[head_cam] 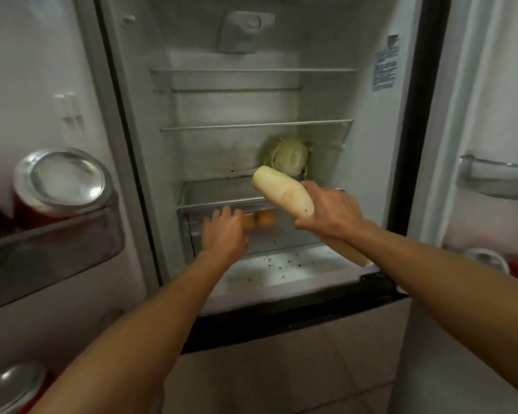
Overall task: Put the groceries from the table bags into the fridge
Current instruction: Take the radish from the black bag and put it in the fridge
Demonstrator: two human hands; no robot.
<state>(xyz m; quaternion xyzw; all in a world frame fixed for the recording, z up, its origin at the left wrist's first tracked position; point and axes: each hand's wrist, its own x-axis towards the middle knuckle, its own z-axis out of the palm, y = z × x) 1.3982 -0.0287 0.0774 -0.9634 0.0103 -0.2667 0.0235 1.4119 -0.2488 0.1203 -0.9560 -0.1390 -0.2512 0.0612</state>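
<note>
Close view into an open fridge (237,150): white interior, glass shelves (251,126), dim greyish light. Printed sticker (385,67) on the rt inner wall. Lt door (36,85) stands open, its bin (57,249) holding a red can (60,186). Rt door (497,85) is open too, w/ a clear rail (497,174). Beige panel (281,369) sits below the compartment.

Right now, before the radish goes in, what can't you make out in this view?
Head view:
- orange fruit in the drawer: count hidden by left hand and drawer front.
- left hand: motion-blurred; contact with drawer unclear.
- radish: middle covered by right hand.
- red can: body hidden by door shelf.
- wall sticker: too small to read.
</note>
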